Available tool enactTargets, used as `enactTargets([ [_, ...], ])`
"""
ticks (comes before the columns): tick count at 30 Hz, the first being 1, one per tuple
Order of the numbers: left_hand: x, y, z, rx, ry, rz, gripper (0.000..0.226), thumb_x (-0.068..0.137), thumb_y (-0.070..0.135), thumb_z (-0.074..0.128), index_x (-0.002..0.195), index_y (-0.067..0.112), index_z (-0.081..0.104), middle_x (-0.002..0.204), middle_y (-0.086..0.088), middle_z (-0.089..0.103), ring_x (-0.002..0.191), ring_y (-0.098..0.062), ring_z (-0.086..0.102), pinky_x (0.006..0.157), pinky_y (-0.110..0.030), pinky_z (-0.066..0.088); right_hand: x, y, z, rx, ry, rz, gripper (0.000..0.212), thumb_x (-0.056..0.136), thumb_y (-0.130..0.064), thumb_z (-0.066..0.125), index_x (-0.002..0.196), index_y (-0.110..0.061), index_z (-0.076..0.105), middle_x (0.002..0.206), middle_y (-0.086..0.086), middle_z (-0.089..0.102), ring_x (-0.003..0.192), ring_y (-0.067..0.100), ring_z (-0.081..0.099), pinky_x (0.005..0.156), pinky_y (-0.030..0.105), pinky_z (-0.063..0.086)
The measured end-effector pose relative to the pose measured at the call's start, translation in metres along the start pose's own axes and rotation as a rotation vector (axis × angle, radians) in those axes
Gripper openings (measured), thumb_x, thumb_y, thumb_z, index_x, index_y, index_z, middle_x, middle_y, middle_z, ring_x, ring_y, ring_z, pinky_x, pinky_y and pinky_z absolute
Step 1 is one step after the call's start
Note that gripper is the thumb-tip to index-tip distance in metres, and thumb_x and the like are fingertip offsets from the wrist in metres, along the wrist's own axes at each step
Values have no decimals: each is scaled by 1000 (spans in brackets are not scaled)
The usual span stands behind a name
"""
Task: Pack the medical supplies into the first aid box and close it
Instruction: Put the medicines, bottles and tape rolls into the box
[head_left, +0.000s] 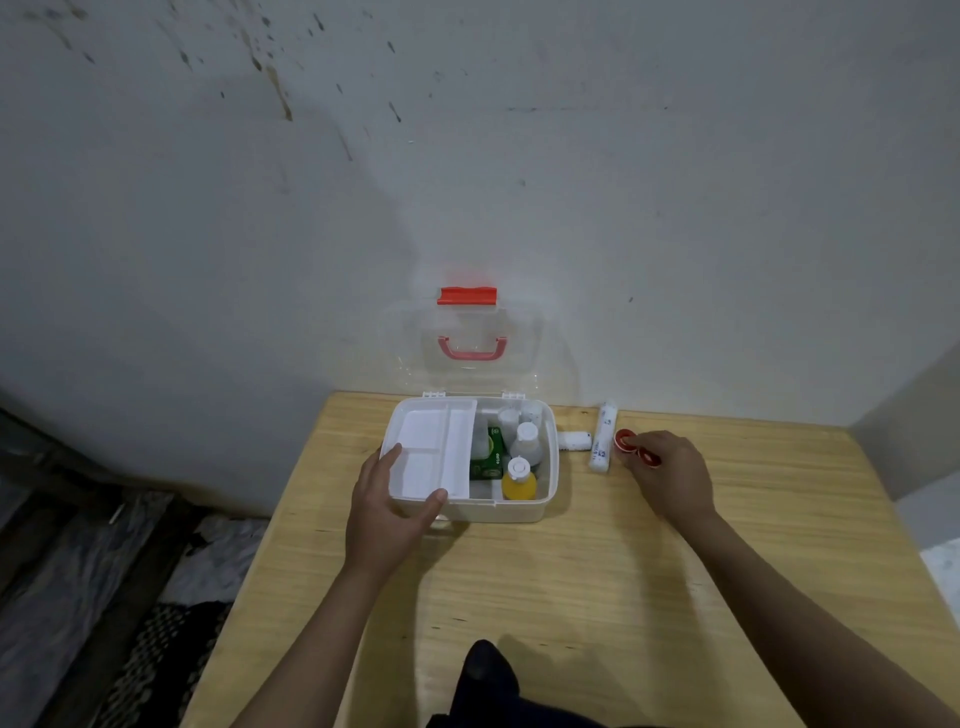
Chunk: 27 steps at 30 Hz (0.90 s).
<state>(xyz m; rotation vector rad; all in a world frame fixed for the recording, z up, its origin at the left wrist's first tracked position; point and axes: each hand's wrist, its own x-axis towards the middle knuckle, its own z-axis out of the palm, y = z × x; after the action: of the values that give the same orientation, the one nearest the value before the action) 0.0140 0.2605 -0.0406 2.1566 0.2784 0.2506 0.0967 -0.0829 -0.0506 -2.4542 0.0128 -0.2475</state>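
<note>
First aid box (519, 506) sits open on the wooden tabletop (571, 597), its clear lid (467, 332) standing upright against the wall behind, with a red latch (466, 295) at the top edge and a pink handle (471, 349) below it.

From the head camera, the left hand (387, 512) reaches to the box's near left corner. Its fingers (387, 457) and thumb are spread around the white divided tray (431, 449), which rests across the left part of the box; the thumb tip touches the tray's near edge and a fingertip its left edge, so the fingers are grasping the tray loosely.

Just right of that tray, inside the box, stand a green carton (488, 454), a white bottle (525, 441), and a yellow bottle (518, 480) with a white cap, nearest to the thumb.

The right hand (670, 478) lies on the tabletop, well right of the box. Its fingers are curled onto small red-and-white tape rolls (636, 449), pinching at least one. Just left of these fingertips lies a white bandage roll (602, 439), pointing away from the person, and between it and the box a shorter white roll (575, 440).
</note>
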Motion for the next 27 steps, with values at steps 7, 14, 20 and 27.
enactTargets([
  [7, 0, -1, 1, 19, 18, 32, 85, 62, 63, 65, 136, 28, 42, 146, 1, 38, 133, -20, 36, 98, -44, 46, 2, -81, -41, 158, 44, -203, 17, 77, -19, 75, 94, -19, 74, 90, -2, 71, 77, 17, 60, 69, 35, 51],
  [14, 1, 0, 1, 52, 17, 36, 88, 63, 62, 67, 138, 26, 39, 146, 2, 37, 131, -19, 36, 95, -37, 44, 7, -180, -16, 231, -98, -314, 23, 75, -21, 76, 97, -14, 74, 96, 4, 74, 83, 17, 65, 75, 31, 55],
  [20, 0, 4, -3, 46, -15, 7, 93, 62, 72, 60, 141, 32, 30, 146, 9, 35, 131, -13, 35, 93, -31, 41, 17, -228, 46, 85, -272, -349, 26, 82, -31, 69, 103, -16, 72, 100, 6, 73, 89, 20, 64, 76, 33, 53],
  [27, -1, 7, -5, 52, -32, -6, 101, 61, 76, 56, 145, 29, 25, 151, 9, 31, 136, -13, 32, 96, -26, 37, 22, -233, 89, -38, -395, -281, 20, 86, -29, 63, 100, -19, 73, 99, 5, 71, 90, 23, 64, 73, 34, 52],
])
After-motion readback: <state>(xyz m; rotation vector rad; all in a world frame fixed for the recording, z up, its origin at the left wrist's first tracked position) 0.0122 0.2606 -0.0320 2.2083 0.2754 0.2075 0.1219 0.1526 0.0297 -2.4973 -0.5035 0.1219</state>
